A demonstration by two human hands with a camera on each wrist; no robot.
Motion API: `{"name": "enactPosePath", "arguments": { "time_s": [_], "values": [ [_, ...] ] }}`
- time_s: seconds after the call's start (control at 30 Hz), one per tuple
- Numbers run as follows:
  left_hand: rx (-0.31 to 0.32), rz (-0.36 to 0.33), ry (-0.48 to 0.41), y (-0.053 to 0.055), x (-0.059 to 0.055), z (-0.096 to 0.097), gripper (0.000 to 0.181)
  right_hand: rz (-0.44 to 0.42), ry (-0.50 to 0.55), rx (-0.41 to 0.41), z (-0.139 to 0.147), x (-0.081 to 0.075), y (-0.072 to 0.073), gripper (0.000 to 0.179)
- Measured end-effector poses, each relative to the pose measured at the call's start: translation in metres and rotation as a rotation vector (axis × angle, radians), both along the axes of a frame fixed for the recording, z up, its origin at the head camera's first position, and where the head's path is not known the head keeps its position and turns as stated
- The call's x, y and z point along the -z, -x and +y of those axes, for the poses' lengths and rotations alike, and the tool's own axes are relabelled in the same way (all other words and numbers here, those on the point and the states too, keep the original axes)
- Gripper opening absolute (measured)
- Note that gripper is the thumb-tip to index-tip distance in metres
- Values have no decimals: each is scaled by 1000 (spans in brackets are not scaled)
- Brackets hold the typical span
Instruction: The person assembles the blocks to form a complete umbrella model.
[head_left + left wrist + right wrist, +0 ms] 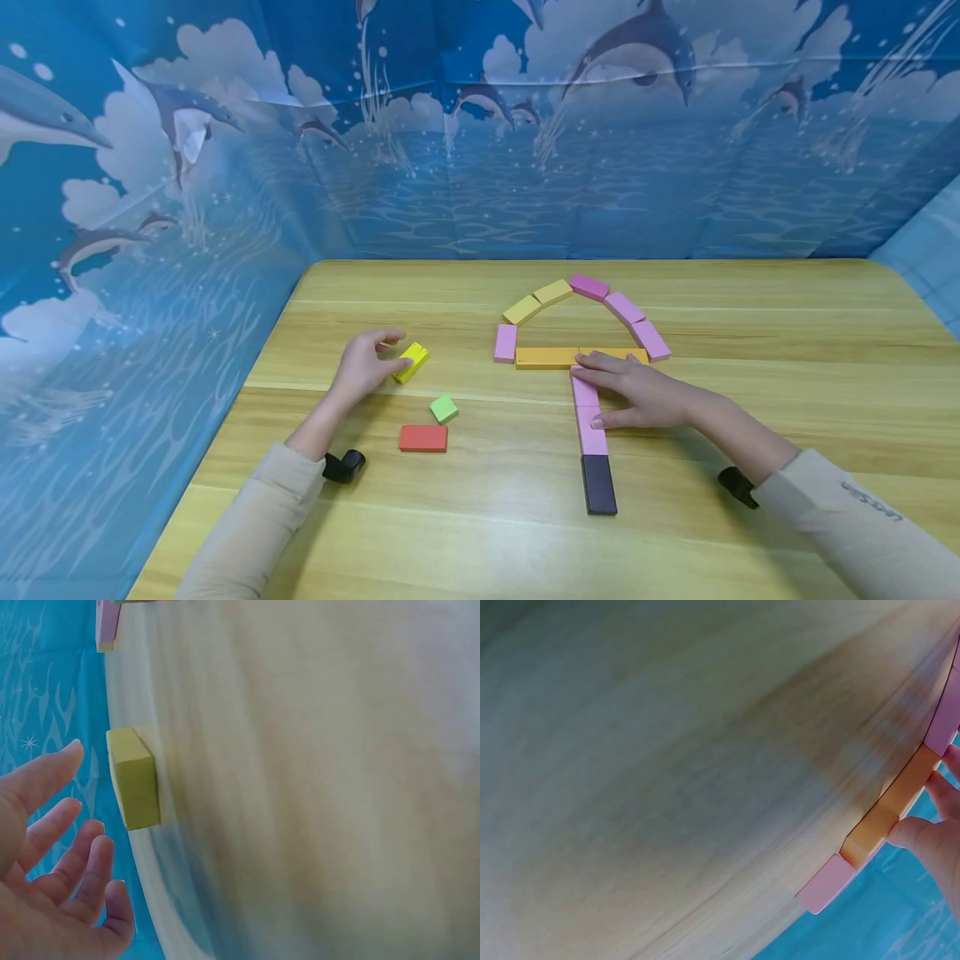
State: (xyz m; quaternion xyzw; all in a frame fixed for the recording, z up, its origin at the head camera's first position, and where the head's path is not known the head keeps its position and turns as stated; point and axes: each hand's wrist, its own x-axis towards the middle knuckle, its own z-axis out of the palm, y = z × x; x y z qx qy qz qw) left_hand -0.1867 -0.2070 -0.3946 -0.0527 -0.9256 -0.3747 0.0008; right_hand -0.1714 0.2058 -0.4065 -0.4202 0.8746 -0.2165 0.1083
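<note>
My left hand (366,362) is beside a bright yellow block (412,363), its thumb and fingers spread apart. In the left wrist view a gap shows between the fingers and the yellow block (138,791), which rests on the table. My right hand (647,392) lies over the joint of a flat layout, fingertips on the right end of the orange bar (546,359) and thumb at the pink blocks (588,432) below it. A dark block (599,485) ends this stem. In the right wrist view fingertips touch the edge of the orange blocks (904,787).
An arch above the bar has yellow blocks (553,292), a magenta block (590,287) and pink blocks (625,307). A small green block (444,408) and a red block (423,438) lie left of the stem. A blue dolphin-print curtain (495,200) borders the wooden table (315,533).
</note>
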Motion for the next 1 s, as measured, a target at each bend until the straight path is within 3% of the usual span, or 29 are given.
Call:
{"name": "enactPosePath", "arguments": {
  "time_s": [0.47,0.87,1.0],
  "values": [
    [-16,-28,16,-5,16,-5,49,-19,-15,5,0,-1,0,73],
    [-6,-32,59,-7,16,-2,49,-28,-17,4,1,-2,0,73],
    [-5,-62,80,-6,15,-3,52,-26,-15,2,1,-1,0,72]
  ]
}}
